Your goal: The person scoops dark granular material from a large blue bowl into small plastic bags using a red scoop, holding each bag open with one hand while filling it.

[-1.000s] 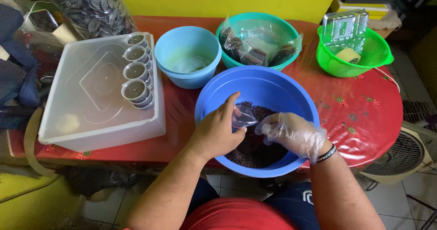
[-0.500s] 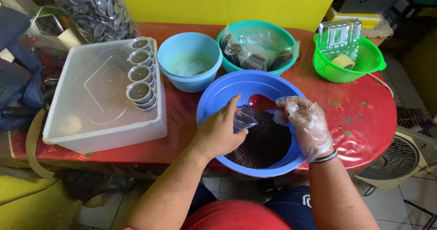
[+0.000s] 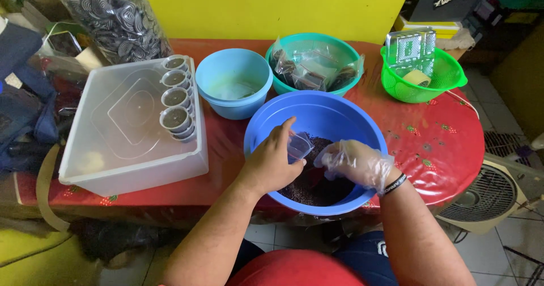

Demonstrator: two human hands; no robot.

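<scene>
Left hand: the bare left hand [image 3: 272,164] is closed around a small clear plastic cup [image 3: 298,146], thumb and fingers clamped on its side, and holds it tilted over the big blue bowl [image 3: 317,111].
Right hand: the right hand [image 3: 354,162], in a thin clear glove, is down inside the same bowl with its fingers curled together over the dark grains [image 3: 314,184]; I cannot tell if it pinches any of them.
Place of the cup: above the dark grains, between the two hands, near the gloved fingertips and not touching the bowl wall.
Step in hand: it looks like the filling of the cup with the dark grains, the gloved hand bringing them to the cup mouth.
Next move calls for: I judge a level cup and a gentle push of grains, so nothing spills over the rim.
Counted, bowls: one big blue, one light blue bowl [image 3: 233,71], one teal bowl [image 3: 294,43] with plastic packets inside.
Counted, other: one green basket [image 3: 447,71], one white lidded tub [image 3: 122,150] with four stacks of filled small cups [image 3: 175,119] on its lid.
Desk: one desk [image 3: 442,144] with a red patterned cloth carries all of them.
</scene>
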